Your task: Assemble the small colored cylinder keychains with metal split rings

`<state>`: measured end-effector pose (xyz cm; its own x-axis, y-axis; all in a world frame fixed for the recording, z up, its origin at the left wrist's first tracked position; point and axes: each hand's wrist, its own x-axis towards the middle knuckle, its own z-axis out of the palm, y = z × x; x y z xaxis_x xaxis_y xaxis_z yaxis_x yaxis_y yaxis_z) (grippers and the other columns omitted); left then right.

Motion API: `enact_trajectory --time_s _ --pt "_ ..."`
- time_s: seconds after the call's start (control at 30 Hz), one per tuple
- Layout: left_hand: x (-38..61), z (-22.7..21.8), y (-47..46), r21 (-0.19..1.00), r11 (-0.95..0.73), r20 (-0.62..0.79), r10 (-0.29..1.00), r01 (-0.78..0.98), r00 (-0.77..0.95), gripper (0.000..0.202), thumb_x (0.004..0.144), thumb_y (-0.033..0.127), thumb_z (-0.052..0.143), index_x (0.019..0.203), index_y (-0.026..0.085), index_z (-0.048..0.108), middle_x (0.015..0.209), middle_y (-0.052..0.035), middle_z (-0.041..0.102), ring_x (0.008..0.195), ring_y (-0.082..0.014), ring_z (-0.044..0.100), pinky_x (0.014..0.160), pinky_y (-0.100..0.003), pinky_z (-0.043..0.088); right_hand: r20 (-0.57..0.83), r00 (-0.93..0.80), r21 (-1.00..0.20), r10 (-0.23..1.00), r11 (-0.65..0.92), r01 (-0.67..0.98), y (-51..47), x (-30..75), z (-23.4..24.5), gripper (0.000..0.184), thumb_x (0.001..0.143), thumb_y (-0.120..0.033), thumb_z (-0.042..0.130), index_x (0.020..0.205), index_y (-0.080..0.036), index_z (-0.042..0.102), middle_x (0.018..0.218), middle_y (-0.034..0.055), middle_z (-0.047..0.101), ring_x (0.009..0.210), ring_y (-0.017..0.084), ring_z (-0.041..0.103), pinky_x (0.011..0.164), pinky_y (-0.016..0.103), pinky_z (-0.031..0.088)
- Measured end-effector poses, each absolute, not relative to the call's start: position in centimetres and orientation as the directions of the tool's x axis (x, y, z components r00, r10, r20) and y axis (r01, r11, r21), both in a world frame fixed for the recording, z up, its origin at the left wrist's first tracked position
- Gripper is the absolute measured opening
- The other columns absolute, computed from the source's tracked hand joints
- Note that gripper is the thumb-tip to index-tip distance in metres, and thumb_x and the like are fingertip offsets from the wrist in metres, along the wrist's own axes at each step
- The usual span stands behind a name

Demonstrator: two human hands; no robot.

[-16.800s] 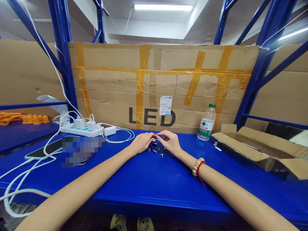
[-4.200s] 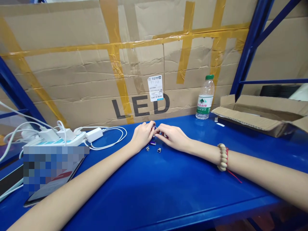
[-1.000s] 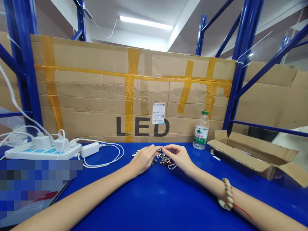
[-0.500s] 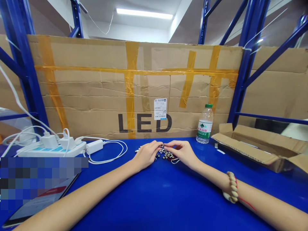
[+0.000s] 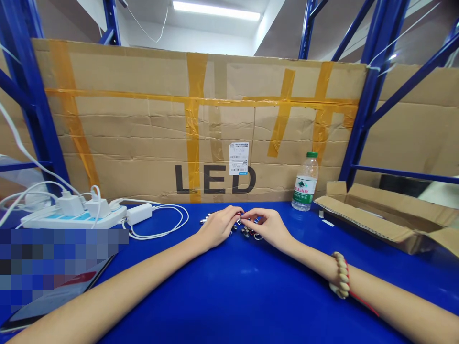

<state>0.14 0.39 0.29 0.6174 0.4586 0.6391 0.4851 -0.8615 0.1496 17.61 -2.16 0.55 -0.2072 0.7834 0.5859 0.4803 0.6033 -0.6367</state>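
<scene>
My left hand (image 5: 217, 226) and my right hand (image 5: 269, 227) rest on the blue shelf top (image 5: 229, 291), fingertips meeting over a small heap of metal parts (image 5: 246, 231). Both hands are pinched on a tiny part (image 5: 240, 220) between them; I cannot make out what it is. A few silver pieces (image 5: 204, 220) lie just left of my left hand. A bead bracelet with a red string (image 5: 340, 275) is on my right wrist.
A taped cardboard sheet marked LED (image 5: 215, 179) stands behind the hands. A water bottle (image 5: 304, 182) and an open carton (image 5: 387, 218) are at the right. A power strip with chargers (image 5: 77, 214), white cables (image 5: 161, 224) and a phone (image 5: 53, 296) lie at the left.
The camera has tilted a little. Compared with the oldest frames, far more small parts lie between my hands; the hands stay together over the heap.
</scene>
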Motion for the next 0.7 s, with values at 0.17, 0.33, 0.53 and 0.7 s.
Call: enact_trajectory --time_s 0.17,0.33,0.53,0.7 --pt "0.1 0.0 0.7 0.235 -0.801 0.666 0.545 0.55 0.509 0.025 0.091 0.025 0.029 0.108 0.02 0.046 0.106 -0.0032 0.058 0.094 -0.0149 0.057 0.082 -0.028 0.044 0.633 -0.15 -0.606 0.76 0.606 0.514 -2.0 17.7 0.6 0.022 0.074 -0.034 0.056 0.082 -0.018 0.067 0.074 0.0036 0.068 0.065 0.015 0.059 0.054 0.024 0.045" --pt "0.1 0.0 0.7 0.257 -0.785 0.66 0.569 0.564 0.491 0.024 0.091 0.027 0.029 0.106 0.021 0.046 0.103 -0.0021 0.059 0.091 -0.0147 0.057 0.08 -0.028 0.044 0.6 -0.222 -0.489 0.769 0.571 0.659 -1.8 18.8 1.2 0.019 0.073 -0.033 0.056 0.08 -0.02 0.067 0.069 0.0014 0.067 0.057 0.012 0.058 0.054 0.023 0.043" --pt "0.1 0.1 0.6 0.251 -0.781 0.65 0.574 0.572 0.498 0.022 0.091 0.027 0.028 0.105 0.021 0.045 0.102 -0.002 0.058 0.09 -0.015 0.057 0.08 -0.028 0.044 0.277 -0.605 -0.525 0.746 0.645 0.555 -2.3 19.6 2.2 0.027 0.068 -0.042 0.062 0.07 -0.016 0.068 0.057 0.0004 0.063 0.045 0.008 0.052 0.044 0.019 0.041" --pt "0.1 0.1 0.5 0.246 -0.778 0.64 0.578 0.578 0.507 0.023 0.091 0.028 0.027 0.106 0.022 0.044 0.105 -0.0021 0.058 0.093 -0.0156 0.057 0.081 -0.029 0.044 -0.04 -0.633 -0.708 0.773 0.425 0.564 -2.5 20.2 2.8 0.037 0.058 -0.041 0.07 0.085 -0.016 0.067 0.063 -0.0001 0.062 0.041 0.008 0.053 0.036 0.016 0.04"
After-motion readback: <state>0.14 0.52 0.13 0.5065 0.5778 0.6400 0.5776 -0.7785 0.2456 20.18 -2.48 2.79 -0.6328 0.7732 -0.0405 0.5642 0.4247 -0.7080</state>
